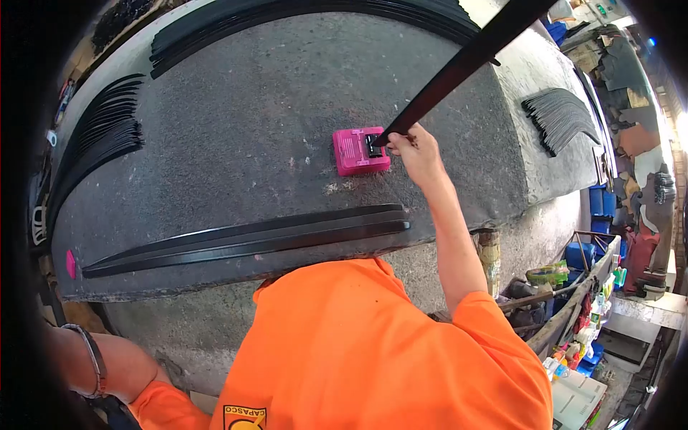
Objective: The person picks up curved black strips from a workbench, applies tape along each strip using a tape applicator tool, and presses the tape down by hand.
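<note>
My right hand (416,154) is closed on the near end of a long black strap (466,66), thumb and fingers pinching it. The strap slants up and right out of view. Its held end is at a black roller (373,145) set in a pink plastic box (350,152); whether they touch I cannot tell. Between the box and my body, several black straps (251,240) lie side by side along the table's near edge. My left forearm (122,362), with a wristband, reaches out at the lower left, and the hand itself is outside the view.
The dark, worn tabletop (236,136) carries a fanned pile of black straps (100,136) at left, a long stack (308,11) along the back and a shorter bundle (562,118) at right. A small pink piece (71,264) sits near the left edge. A cluttered rack (573,308) stands at right.
</note>
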Action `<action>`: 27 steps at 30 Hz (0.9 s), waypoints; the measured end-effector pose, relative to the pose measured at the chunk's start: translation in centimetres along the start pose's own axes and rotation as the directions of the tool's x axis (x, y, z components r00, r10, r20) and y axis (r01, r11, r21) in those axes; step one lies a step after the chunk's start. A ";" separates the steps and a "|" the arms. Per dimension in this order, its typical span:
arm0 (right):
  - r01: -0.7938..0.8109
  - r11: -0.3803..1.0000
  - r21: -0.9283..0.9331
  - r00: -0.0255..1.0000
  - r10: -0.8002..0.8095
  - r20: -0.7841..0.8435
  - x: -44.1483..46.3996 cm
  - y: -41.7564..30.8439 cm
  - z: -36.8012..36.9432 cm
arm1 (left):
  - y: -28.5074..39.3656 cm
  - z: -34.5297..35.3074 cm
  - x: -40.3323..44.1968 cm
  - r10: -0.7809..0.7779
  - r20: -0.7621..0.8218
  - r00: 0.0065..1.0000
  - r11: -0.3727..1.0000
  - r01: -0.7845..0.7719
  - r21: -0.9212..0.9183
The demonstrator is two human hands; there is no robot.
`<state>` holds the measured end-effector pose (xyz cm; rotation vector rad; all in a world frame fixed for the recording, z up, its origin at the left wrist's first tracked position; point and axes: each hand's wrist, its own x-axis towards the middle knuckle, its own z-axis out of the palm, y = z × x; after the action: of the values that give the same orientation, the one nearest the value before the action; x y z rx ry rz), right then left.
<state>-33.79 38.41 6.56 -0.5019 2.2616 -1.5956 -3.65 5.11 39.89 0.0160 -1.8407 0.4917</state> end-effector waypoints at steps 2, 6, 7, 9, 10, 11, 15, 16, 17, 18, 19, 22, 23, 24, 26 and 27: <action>0.005 0.997 -0.073 1.000 -0.003 0.026 0.7 1.4 0.4 | 0.5 0.5 -0.1 -0.006 0.008 1.000 0.998 0.006 -0.058; 0.003 0.992 -0.129 0.999 0.002 0.037 0.9 1.9 0.1 | 0.4 0.6 0.1 0.009 0.047 0.999 0.996 -0.004 -0.092; 0.003 0.990 -0.144 1.000 0.001 0.025 0.9 1.9 -0.3 | 0.1 0.1 0.2 0.022 0.081 0.996 0.998 -0.017 -0.063; 0.019 0.980 -0.197 1.000 -0.016 0.016 1.0 1.3 -1.7 | -0.2 -0.7 0.2 0.024 0.123 0.992 0.999 -0.019 -0.038; 0.025 0.974 -0.227 1.000 -0.023 0.013 0.9 1.1 -2.1 | -0.1 -0.7 0.1 0.015 0.129 0.991 0.999 -0.010 -0.040; 0.008 0.982 -0.191 1.000 -0.008 0.004 1.1 1.2 -2.1 | 0.5 -0.2 -0.2 -0.009 0.108 0.994 0.997 0.017 -0.074; 0.008 0.993 -0.120 1.000 -0.006 0.016 1.3 0.7 -0.4 | 0.6 0.2 -0.6 0.001 0.075 0.997 0.995 0.006 -0.100; 0.019 0.992 -0.128 0.999 -0.016 0.029 1.5 0.7 0.1 | 0.4 0.0 -0.5 -0.002 0.093 0.996 0.995 0.011 -0.098; 0.031 0.990 -0.136 0.999 -0.026 0.041 1.6 0.8 0.4 | 0.3 -0.4 -0.5 -0.005 0.110 0.994 0.995 0.016 -0.095; 0.037 0.990 -0.140 0.998 -0.031 0.047 1.6 0.8 0.4 | 0.0 -0.7 -0.5 -0.010 0.128 0.992 0.996 0.021 -0.091; 0.044 0.989 -0.143 0.998 -0.036 0.056 1.6 0.9 0.3 | -0.5 -0.8 -0.6 0.010 0.128 0.992 0.996 0.002 -0.092; 0.056 0.971 -0.231 0.998 -0.046 0.047 1.6 0.8 -1.0 | -1.2 -1.5 -1.0 -0.007 0.137 0.991 1.000 0.007 -0.001; 0.058 0.960 -0.274 0.998 -0.049 0.039 1.6 0.8 -1.5 | -0.6 -2.2 -1.2 -0.062 0.139 0.988 0.995 0.049 0.092; 0.034 0.969 -0.246 0.999 -0.029 0.025 1.6 0.8 -1.6 | -0.3 -2.7 -1.4 -0.117 0.136 0.984 0.979 0.091 0.182; -0.015 0.982 -0.189 1.000 0.014 -0.004 1.7 1.0 -1.7 | -1.2 -2.4 -2.1 -0.085 0.088 0.993 0.985 0.070 0.159; -0.001 0.986 -0.168 1.000 0.002 0.008 1.7 0.9 -1.5 | -1.2 -2.2 -2.2 -0.068 0.064 0.996 0.988 0.058 0.146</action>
<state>-36.08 39.09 6.10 -0.5478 2.4022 -1.4056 -0.65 4.23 38.80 0.1910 -1.8627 0.5854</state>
